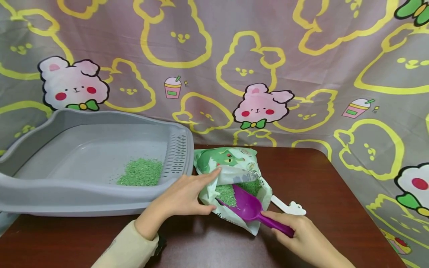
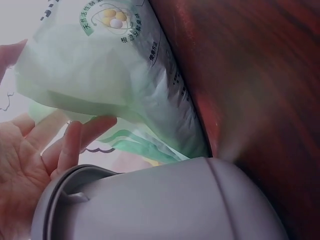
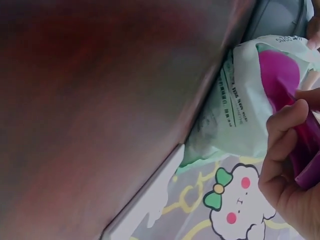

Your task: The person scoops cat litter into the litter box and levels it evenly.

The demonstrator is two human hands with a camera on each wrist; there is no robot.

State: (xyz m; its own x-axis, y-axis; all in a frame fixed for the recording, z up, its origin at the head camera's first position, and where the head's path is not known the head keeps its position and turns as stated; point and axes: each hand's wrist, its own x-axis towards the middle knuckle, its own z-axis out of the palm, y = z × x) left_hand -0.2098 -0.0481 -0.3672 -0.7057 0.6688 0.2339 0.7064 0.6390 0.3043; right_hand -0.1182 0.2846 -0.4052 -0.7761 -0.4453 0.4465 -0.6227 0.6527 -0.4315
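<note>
One purple scoop (image 1: 249, 206) (bowl inside litter bag (image 1: 231, 167), handle toward right hand (image 1: 301, 234)); fingers curled round handle.

Dark reddish-brown wooden table (image 1: 335, 193). Grey litter tray (image 1: 60, 201) at the left edge; open green-and-white litter bag (image 1: 231, 163) at centre; white bunny-shaped tag (image 1: 289, 206) just right of the bag.

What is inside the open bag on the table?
Inside the bag are green granules and the bowl of a purple scoop, whose handle the right hand holds. The bag's wall hides how deep the granules go.
</note>
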